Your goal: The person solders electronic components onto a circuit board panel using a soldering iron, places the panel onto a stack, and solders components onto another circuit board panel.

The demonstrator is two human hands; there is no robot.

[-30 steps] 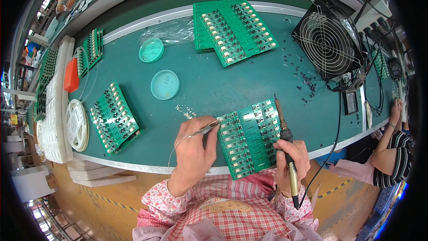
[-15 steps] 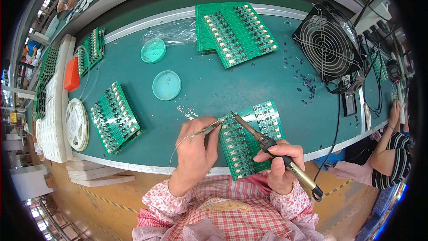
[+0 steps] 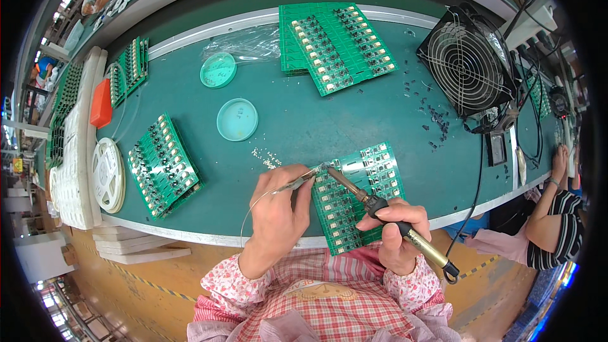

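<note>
A green circuit board (image 3: 373, 159) with rows of small components lies at the table's front edge. My right hand (image 3: 400, 231) is closed around the handle of a soldering iron (image 3: 380, 208), whose tip is at the board's upper left corner. Just left of the board, my left hand (image 3: 278, 209) pinches slim metal tweezers (image 3: 292, 185), pointing at that same corner. A thin wire (image 3: 248, 212), which looks like solder, loops from the left fingers down past the wrist. Whether the iron's tip touches the board is too small to tell.
Stacked circuit boards stand at left (image 3: 166, 168) and at the back (image 3: 339, 47). Two round turquoise dishes (image 3: 237, 120) and scattered pale parts (image 3: 266, 158) lie nearby. A black fan (image 3: 465, 60) and loose black parts (image 3: 437, 117) are at right; a white reel (image 3: 109, 174) is at left.
The iron's tip has shifted slightly down and left at the board's corner, and a faint whitish haze shows there. My left hand and the board look nearly still.
</note>
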